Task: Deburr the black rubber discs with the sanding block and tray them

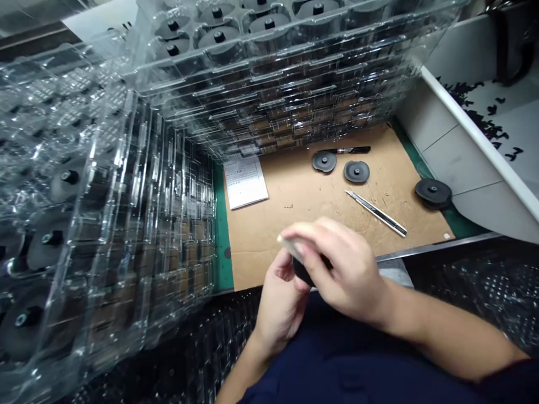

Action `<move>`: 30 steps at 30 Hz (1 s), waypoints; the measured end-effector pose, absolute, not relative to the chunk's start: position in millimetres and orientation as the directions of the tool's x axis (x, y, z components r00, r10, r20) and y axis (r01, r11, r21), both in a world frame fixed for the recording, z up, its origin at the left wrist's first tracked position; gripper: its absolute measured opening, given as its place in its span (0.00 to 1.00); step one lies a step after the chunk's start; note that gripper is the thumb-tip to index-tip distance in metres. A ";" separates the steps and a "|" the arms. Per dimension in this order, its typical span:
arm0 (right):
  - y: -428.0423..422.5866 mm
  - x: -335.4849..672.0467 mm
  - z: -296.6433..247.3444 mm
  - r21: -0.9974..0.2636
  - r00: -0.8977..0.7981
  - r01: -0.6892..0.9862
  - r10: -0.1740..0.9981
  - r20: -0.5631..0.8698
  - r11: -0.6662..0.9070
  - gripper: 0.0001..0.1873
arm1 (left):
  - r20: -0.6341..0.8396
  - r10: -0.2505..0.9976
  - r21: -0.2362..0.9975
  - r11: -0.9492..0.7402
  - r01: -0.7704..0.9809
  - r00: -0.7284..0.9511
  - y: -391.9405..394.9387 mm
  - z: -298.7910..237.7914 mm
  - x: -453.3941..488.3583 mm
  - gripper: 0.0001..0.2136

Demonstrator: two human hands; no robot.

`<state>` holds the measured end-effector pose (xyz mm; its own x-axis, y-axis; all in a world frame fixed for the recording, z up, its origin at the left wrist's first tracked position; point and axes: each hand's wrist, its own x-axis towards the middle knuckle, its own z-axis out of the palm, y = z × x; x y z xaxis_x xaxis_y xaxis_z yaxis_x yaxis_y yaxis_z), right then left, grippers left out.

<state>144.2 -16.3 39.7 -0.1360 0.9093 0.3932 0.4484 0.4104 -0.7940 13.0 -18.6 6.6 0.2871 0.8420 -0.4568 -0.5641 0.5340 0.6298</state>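
Observation:
Close to my body, above the near edge of the cardboard, my left hand (278,306) is closed around a black round part (302,273), mostly covered by fingers. My right hand (351,269) bends over the same part from the other side, its fingers pinching a thin pale piece (291,247) against it; what that piece is, I cannot make out. Beyond my hands lie a dark grey disc (324,161) with a central hub and a second grey disc (357,171). A utility knife (376,213) rests diagonally to the right, blade toward the discs.
Tall stacks of clear plastic trays (269,84) with discs inside rise behind, and more trays (143,224) stand left. A sheet of cardboard (290,196) covers the bench, with a paper form (245,182) and black pen (357,150). Dark discs (433,192) sit beside a white partition (475,134).

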 end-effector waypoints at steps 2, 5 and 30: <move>-15.4 142.9 40.6 -0.765 -0.153 0.455 0.886 0.437 0.456 0.13 | -0.453 0.844 0.639 0.532 -0.556 0.288 -18.3 8.4 12.3 0.23; -17.9 141.5 40.8 -0.814 -0.266 0.369 0.890 0.371 0.449 0.13 | -0.471 0.838 0.644 0.541 -0.541 0.277 -18.2 10.9 10.0 0.27; -25.1 152.8 44.7 -0.809 -0.260 0.443 0.919 0.296 0.386 0.15 | -0.422 0.894 0.654 0.417 -0.631 0.153 -12.2 14.8 6.9 0.25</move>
<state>152.8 -25.1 44.7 -0.2600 0.9192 0.2958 0.4428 0.3857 -0.8094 6.9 -12.2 14.8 0.1528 0.8937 -0.4219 -0.6311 0.4168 0.6542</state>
